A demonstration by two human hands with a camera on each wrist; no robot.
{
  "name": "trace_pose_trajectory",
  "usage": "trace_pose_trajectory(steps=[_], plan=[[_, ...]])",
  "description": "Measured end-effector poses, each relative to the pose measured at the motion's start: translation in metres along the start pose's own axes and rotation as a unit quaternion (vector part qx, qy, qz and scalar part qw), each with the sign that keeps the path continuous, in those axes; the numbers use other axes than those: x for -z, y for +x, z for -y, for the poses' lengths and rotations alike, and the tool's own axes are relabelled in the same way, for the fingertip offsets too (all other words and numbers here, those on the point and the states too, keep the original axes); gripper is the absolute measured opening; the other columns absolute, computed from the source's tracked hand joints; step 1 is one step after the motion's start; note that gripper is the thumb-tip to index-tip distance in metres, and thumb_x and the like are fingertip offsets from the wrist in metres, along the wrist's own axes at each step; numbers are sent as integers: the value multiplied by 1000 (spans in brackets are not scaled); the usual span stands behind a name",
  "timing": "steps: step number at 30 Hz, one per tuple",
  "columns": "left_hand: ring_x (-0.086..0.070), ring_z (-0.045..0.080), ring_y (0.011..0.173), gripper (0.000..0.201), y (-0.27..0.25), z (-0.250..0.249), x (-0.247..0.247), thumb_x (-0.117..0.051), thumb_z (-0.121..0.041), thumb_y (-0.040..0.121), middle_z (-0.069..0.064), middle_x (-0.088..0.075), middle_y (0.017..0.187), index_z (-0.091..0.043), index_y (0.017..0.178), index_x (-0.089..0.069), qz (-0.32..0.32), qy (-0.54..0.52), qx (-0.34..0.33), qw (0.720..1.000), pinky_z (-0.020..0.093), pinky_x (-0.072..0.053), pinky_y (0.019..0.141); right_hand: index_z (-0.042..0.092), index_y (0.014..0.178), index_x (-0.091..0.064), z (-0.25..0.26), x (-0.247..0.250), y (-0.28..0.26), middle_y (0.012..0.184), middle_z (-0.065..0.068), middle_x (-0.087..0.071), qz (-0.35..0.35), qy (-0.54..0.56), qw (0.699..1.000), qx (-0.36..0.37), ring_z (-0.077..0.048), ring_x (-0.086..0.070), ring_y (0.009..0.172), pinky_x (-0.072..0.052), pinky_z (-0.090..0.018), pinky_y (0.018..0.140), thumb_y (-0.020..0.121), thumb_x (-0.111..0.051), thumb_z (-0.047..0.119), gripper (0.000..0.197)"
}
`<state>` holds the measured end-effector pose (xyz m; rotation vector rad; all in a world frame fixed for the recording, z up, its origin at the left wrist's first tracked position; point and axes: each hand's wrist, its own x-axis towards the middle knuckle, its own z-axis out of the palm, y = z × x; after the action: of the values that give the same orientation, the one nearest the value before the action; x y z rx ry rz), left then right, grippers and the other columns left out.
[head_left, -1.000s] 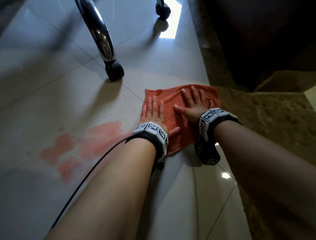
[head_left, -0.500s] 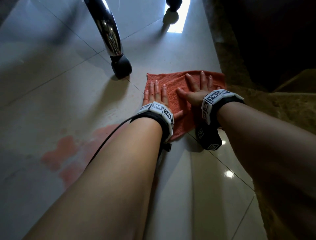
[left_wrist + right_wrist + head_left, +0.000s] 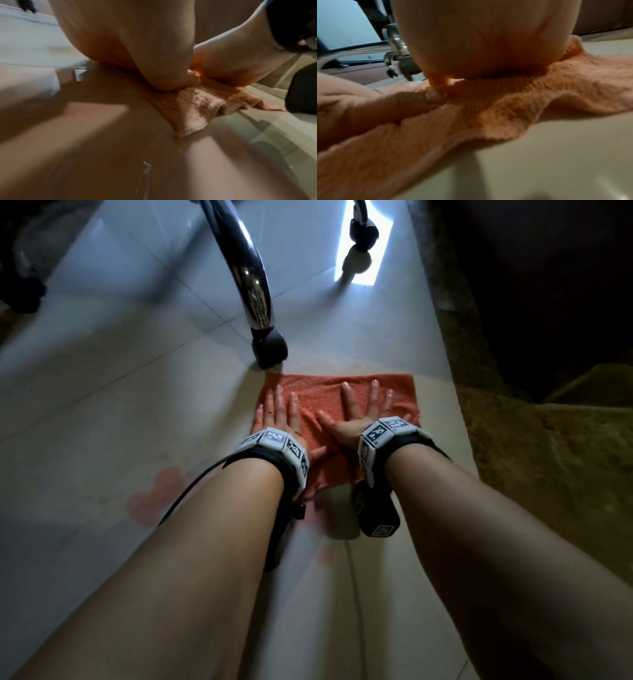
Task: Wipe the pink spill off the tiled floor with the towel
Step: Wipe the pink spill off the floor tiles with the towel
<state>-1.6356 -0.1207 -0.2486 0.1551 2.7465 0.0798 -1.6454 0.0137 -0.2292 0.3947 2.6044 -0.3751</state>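
An orange towel (image 3: 325, 395) lies flat on the pale tiled floor (image 3: 102, 412), just below a chair castor. My left hand (image 3: 279, 414) presses flat on the towel's left part, fingers straight. Beside it my right hand (image 3: 363, 409) presses flat on the right part, fingers spread. The pink spill (image 3: 157, 491) sits on the floor to the left of my left forearm, with a faint pink patch (image 3: 327, 553) between my forearms. In the left wrist view the towel (image 3: 192, 108) bunches under my palm. In the right wrist view the towel (image 3: 505, 115) ripples under my right palm.
A chrome chair leg (image 3: 251, 278) ends in a black castor (image 3: 270, 350) right at the towel's far left corner. A second castor (image 3: 363, 232) stands further back. A dark brown stone strip (image 3: 534, 457) runs along the right. A black cable (image 3: 191, 487) trails from my left wrist.
Both hands have pushed the towel forward across the floor, away from me and closer to the chair castor. The spill now lies further behind the towel.
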Motion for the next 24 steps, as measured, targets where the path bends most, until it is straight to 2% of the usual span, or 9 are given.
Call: trace_pose_trajectory(steps=[7,12,18,24], plan=[[25,34,143,113,-35,64,-1,-36,-75,81,22,27,153,-3,148,21,25,5,61,998,44,12,118,49,148,10,65,-28,-31,153,3,38,25,-30,998,50,-25,35,140,21,-63,106,80,-31,83,87],[27,30,143,117,-49,136,3,-33,-81,77,19,30,153,-7,148,22,27,0,102,994,41,12,119,49,149,7,123,-47,-44,156,0,33,38,-60,991,114,-26,33,141,21,-64,107,80,-31,83,86],[27,30,143,119,-31,174,8,-40,-79,76,18,30,153,-9,148,22,25,-13,128,991,41,14,118,49,148,14,165,-41,-35,153,-1,39,86,-66,987,122,-31,34,141,22,-64,104,78,-28,85,89],[22,33,144,117,-8,196,19,-41,-78,77,21,24,154,-6,150,17,0,-21,124,992,43,12,118,50,148,9,194,-44,-25,153,4,39,53,-37,991,116,-32,30,142,16,-63,110,83,-34,79,84]])
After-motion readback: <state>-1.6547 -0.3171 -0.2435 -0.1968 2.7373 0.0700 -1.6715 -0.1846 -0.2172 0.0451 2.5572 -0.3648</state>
